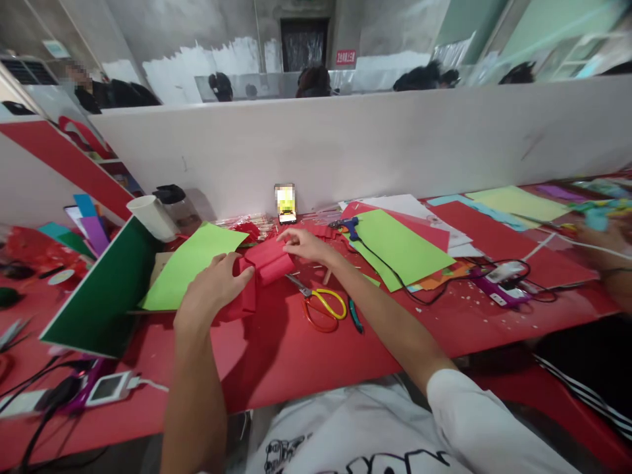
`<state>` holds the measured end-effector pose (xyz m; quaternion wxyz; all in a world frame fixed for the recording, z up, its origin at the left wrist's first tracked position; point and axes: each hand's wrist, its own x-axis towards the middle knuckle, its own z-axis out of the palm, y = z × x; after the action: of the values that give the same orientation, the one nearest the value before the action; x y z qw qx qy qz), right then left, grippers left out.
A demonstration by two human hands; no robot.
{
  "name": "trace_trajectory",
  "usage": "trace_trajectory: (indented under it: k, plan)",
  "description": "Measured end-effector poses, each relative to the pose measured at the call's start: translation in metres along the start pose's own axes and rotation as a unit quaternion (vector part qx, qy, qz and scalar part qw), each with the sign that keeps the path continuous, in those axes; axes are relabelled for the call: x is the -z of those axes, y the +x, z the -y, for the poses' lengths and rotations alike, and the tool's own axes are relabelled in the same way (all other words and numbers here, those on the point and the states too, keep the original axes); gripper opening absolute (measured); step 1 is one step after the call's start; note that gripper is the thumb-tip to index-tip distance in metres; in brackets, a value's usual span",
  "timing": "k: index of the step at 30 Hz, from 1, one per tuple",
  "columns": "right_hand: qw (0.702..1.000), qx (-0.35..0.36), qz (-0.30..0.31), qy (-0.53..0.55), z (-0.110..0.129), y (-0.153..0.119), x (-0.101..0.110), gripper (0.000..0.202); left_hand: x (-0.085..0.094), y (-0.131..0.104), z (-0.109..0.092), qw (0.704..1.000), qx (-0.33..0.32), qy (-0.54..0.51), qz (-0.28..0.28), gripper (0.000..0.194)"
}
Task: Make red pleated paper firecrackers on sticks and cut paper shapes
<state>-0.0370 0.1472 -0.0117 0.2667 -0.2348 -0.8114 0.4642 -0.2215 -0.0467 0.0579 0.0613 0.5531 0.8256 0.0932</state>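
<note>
Paper point(270, 260), red and folded with raised creases, sits between my two hands, just above or on the red table point(276, 362), near its middle. My right hand point(307, 246) reaches in from the right, its grip closed in a pinch at the upper right edge of the paper. My left hand point(212, 286) is at the left side, palm down and fingers curled, with the thumb stretched out to the paper; I cannot tell whether its grip is closed on anything, as the fingertips are hidden.

Just below the paper lie scissors point(308, 291) with yellow and orange handles, blades pointing up and left towards it. Beside them is a teal-handled tool point(354, 317). Beyond my hands, a lit phone point(286, 205) leans upright near the white partition point(316, 145).

To my right, a blue glue gun point(351, 228) lies at the edge of a lime sheet point(402, 250), with its black cord running across it. To my left, another lime sheet point(195, 266) lies beside a tilted dark green board point(106, 289), and a white roll point(152, 217) stands behind them. At far right, another person's hand point(600, 247) is over the table.
</note>
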Motion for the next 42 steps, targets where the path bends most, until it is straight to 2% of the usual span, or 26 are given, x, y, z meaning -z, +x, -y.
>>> trace_trajectory:
  k: [2, 4, 6, 8, 12, 15, 19, 25, 29, 34, 39, 42]
  plan:
    - [0.999, 0.009, 0.031, -0.006, 0.002, -0.014, 0.014, 0.022, 0.004, 0.001, -0.001, 1.000, 0.019, -0.006, -0.009, 0.061]
    - [0.997, -0.016, 0.064, -0.028, 0.001, -0.031, 0.020, 0.022, 0.004, 0.005, -0.002, 0.999, 0.030, -0.010, -0.016, 0.061]
    - [0.993, -0.063, 0.077, -0.061, 0.000, -0.046, 0.017, 0.023, -0.001, 0.009, -0.004, 1.000, 0.019, -0.010, -0.014, 0.060]
    - [0.990, -0.078, 0.077, -0.093, -0.002, -0.055, 0.008, 0.021, -0.011, 0.013, -0.008, 1.000, -0.001, -0.012, -0.008, 0.061]
    - [0.988, -0.024, 0.043, -0.146, -0.004, -0.056, -0.008, 0.021, -0.032, 0.024, -0.023, 1.000, -0.023, -0.012, -0.001, 0.062]
    - [0.985, -0.005, 0.019, -0.169, -0.005, -0.056, -0.011, 0.021, -0.040, 0.033, -0.031, 0.999, -0.020, -0.017, -0.037, 0.061]
    - [0.987, -0.004, 0.037, -0.155, -0.011, -0.061, -0.011, 0.026, -0.044, 0.041, -0.034, 0.995, -0.028, -0.039, -0.084, 0.063]
    - [0.995, -0.021, 0.042, -0.084, -0.022, -0.059, -0.016, 0.025, -0.054, 0.039, -0.047, 0.998, -0.023, -0.007, -0.057, 0.061]
    - [0.995, -0.020, 0.019, -0.094, -0.025, -0.057, -0.021, 0.027, -0.058, 0.036, -0.052, 0.998, -0.032, 0.001, -0.058, 0.065]
    - [0.994, 0.000, -0.018, -0.109, -0.025, -0.056, -0.022, 0.025, -0.058, 0.041, -0.037, 0.996, -0.053, -0.064, -0.041, 0.070]
    - [0.995, -0.003, -0.030, -0.100, -0.027, -0.055, -0.022, 0.022, -0.053, 0.046, -0.007, 0.971, -0.184, -0.153, 0.005, 0.082]
    - [0.994, -0.005, -0.023, -0.105, -0.029, -0.056, -0.020, 0.023, -0.047, 0.049, 0.010, 0.953, -0.233, -0.187, 0.049, 0.090]
